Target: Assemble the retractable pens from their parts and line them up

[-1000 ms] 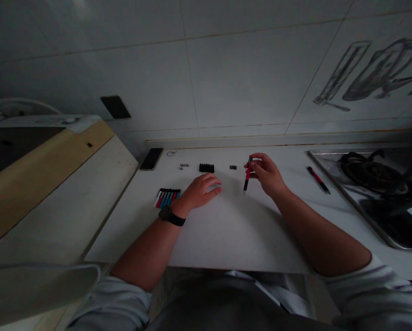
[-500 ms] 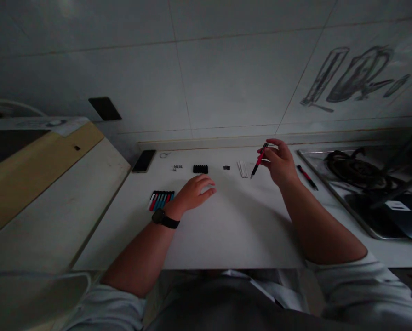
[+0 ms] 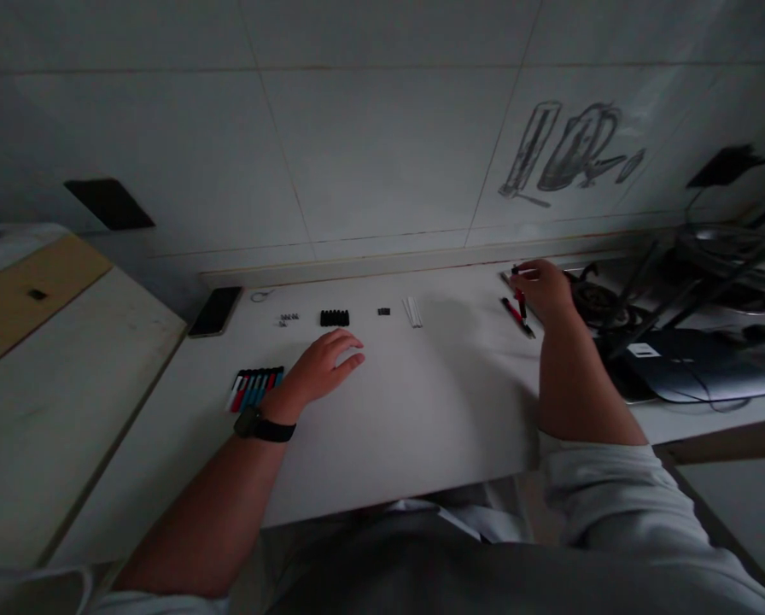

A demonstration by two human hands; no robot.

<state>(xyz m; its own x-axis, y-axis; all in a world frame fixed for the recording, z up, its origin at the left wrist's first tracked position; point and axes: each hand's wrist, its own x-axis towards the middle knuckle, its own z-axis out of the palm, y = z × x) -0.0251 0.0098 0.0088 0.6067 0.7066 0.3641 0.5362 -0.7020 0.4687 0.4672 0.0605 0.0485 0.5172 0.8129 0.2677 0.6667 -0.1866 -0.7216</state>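
Observation:
My right hand (image 3: 545, 289) is closed round a red and black pen (image 3: 519, 298) at the right end of the white counter (image 3: 421, 393). It holds the pen just above a second red and black pen (image 3: 516, 317) that lies flat there. My left hand (image 3: 322, 366) rests palm down on the counter with its fingers loosely stretched out and nothing in it. A black watch is on that wrist. A row of red, blue and black pen barrels (image 3: 254, 388) lies just left of my left hand.
Along the back lie small springs (image 3: 286, 319), a black block of parts (image 3: 335, 318), a tiny black piece (image 3: 383, 312), white refills (image 3: 411, 311) and a dark phone (image 3: 215, 311). A gas hob (image 3: 619, 316) with a dark lid stands at the right. A lower worktop is at the left.
My right hand has carried the pen from the counter's middle to the far right, beside the pen lying there. The camera has swung right. My left hand has stayed put.

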